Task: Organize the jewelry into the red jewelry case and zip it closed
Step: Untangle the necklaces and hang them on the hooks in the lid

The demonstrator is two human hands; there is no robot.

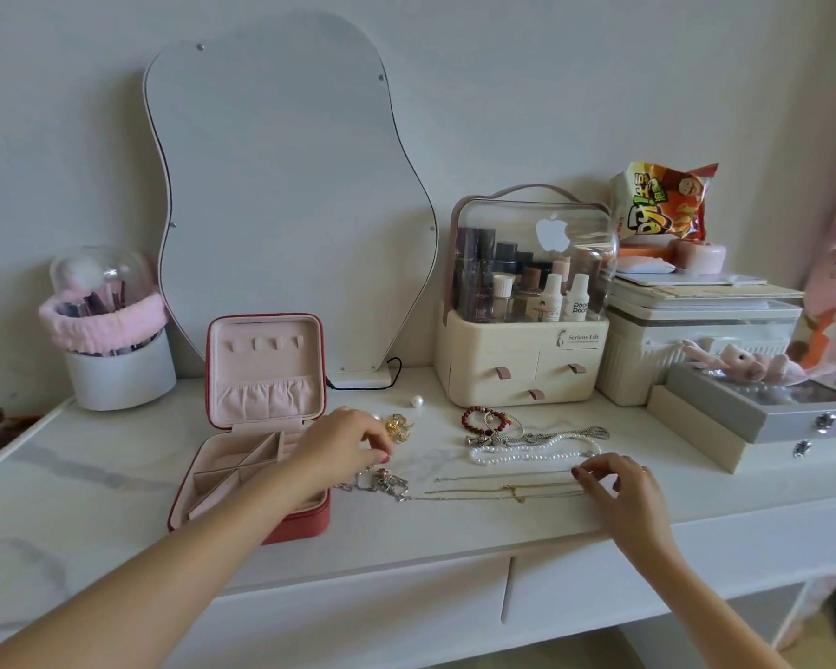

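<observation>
Left hand (346, 444) reaches across the open case, fingers curled downward over a tangle of silver pieces (387, 484) just right of the case; whether the fingertips actually pinch anything, cannot tell. Right hand (621, 480) hovers low at the right ends of two thin chains (503, 490) laid out straight on the white tabletop (117, 475), fingers loosely bent, thumb and forefinger close together near the chain ends; grasp not clear either. Red jewelry case (257, 427) sits on the table at the person's left, unzipped, lid standing upright, pink lining, divided compartments in the base. Between the hands and farther back: pearl necklace (532, 456), silver rope chain (565, 434), dark red bead bracelet (483, 420), gold cluster piece (397, 427), one loose pearl (416, 401). Behind these, a cream cosmetics organizer (522, 350) with clear dome. Wavy mirror (286, 195) leans on the wall. Brush holder (112, 340) at far left.
</observation>
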